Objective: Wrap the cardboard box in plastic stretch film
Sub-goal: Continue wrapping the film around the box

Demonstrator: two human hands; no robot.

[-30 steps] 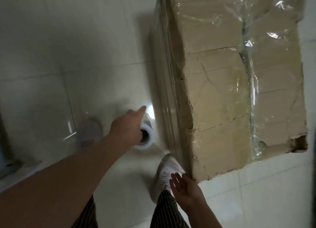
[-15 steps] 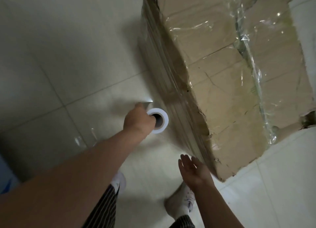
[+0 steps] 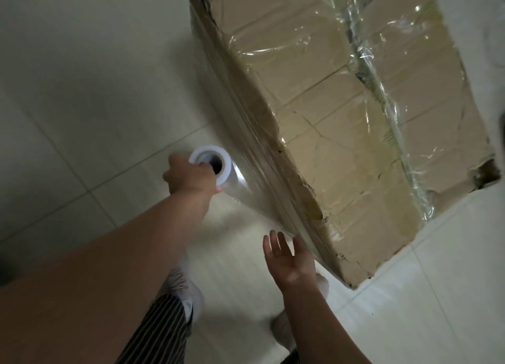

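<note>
The pale tiled floor [image 3: 82, 95] spreads out to the left of the cardboard box [image 3: 341, 150]. On that side of the box, the left grip [image 3: 191, 176] is closed round a white roll of stretch film [image 3: 224, 169]. Its fingers are curled over the roll's upper end, and the roll stands roughly upright near the box's long left face. A clear sheet of film [image 3: 246, 197] runs taut from the roll to that face, which is covered in layered film. Nearer the camera than the box are a striped trouser leg [image 3: 161, 328] and a blurred pale shoe [image 3: 191, 292].

The right grip [image 3: 291, 257] is wide, with fingers straight and spread, holding nothing. It sits just beside the box's near left edge; whether it touches the film there cannot be told.

The box stands on the floor, its top creased and torn along the edges. A bunched band of film [image 3: 382, 95] crosses the top toward its right side.
</note>
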